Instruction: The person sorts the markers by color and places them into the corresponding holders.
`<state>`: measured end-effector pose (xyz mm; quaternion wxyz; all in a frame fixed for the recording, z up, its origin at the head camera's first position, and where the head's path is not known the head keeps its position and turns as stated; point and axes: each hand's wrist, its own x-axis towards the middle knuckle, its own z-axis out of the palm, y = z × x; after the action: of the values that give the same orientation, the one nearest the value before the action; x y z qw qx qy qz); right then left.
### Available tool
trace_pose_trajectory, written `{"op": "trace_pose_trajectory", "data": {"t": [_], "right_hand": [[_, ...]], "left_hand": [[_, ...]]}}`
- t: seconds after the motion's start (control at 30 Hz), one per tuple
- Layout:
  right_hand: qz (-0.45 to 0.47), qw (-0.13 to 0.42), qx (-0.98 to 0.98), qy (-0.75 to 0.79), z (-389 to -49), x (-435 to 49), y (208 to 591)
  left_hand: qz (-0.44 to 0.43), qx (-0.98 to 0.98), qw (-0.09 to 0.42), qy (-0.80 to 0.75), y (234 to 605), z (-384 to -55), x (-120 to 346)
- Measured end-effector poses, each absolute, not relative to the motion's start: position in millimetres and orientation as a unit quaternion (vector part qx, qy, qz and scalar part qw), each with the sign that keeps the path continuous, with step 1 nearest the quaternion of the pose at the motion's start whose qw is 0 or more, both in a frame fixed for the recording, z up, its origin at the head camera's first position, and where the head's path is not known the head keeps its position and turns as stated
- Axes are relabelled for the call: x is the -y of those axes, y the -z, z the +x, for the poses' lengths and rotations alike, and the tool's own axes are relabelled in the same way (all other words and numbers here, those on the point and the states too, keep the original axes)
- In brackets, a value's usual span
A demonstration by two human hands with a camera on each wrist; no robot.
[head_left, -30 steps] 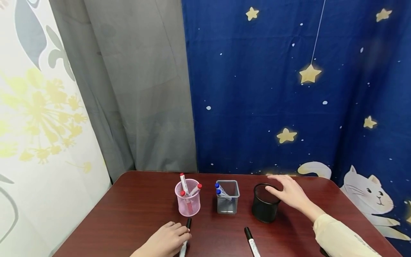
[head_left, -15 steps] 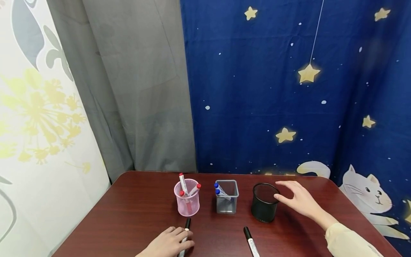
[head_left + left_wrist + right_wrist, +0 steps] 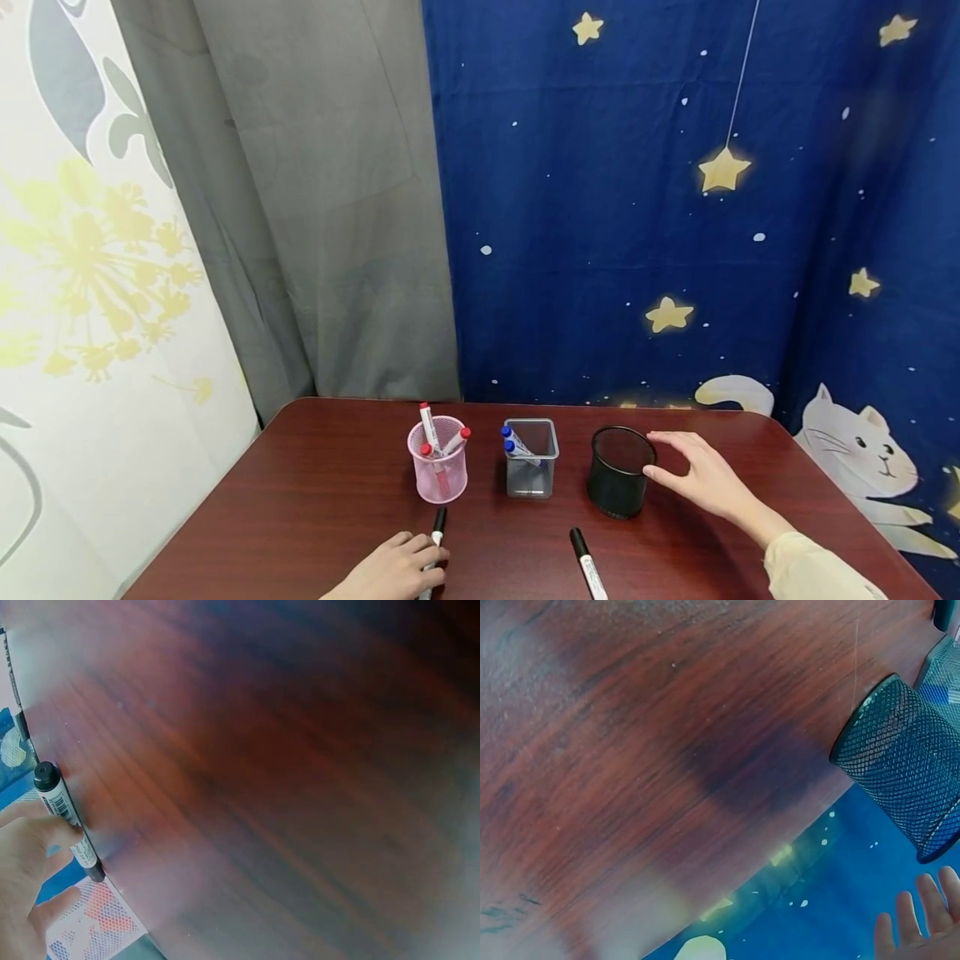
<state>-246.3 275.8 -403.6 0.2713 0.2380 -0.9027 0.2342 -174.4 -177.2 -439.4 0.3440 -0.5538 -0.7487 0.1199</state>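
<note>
My left hand (image 3: 395, 569) is at the front of the table, its fingers over a black-and-white marker (image 3: 438, 527) lying on the wood. The left wrist view shows thumb and fingers on both sides of that marker (image 3: 64, 806), pinching its barrel. To the right, my right hand (image 3: 701, 477) has its fingers spread beside a black mesh pen holder (image 3: 617, 487). In the right wrist view, straight fingers (image 3: 934, 907) appear apart from the holder (image 3: 904, 761). A second black-capped marker (image 3: 588, 567) lies between the hands.
A pink mesh pen holder (image 3: 440, 483) contains red-capped markers (image 3: 429, 425). Beside it, a grey square mesh holder (image 3: 531, 483) has blue-capped markers (image 3: 517, 442). All three holders stand in a row on the dark red table (image 3: 322, 467), with curtains (image 3: 540, 292) behind.
My right hand has drawn back from over the black pen holder's rim to its right side, and slightly lower. My left hand has shifted a little on the marker, which lies in the same place.
</note>
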Motion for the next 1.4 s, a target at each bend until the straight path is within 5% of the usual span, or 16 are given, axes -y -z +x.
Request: {"op": "trace_pose_trajectory", "data": {"t": [0.97,1.4], "right_hand": [[0.241,0.26,0.905,-0.236,-247.2,-272.3,404.1],[0.242,0.256,0.905,-0.238,-247.0,-272.0,404.3]], "left_hand": [[-0.543,0.754,0.369,-0.02,413.3,-169.0,162.7],[-0.504,0.809,0.275,0.125,394.3,-162.2,152.9]]}}
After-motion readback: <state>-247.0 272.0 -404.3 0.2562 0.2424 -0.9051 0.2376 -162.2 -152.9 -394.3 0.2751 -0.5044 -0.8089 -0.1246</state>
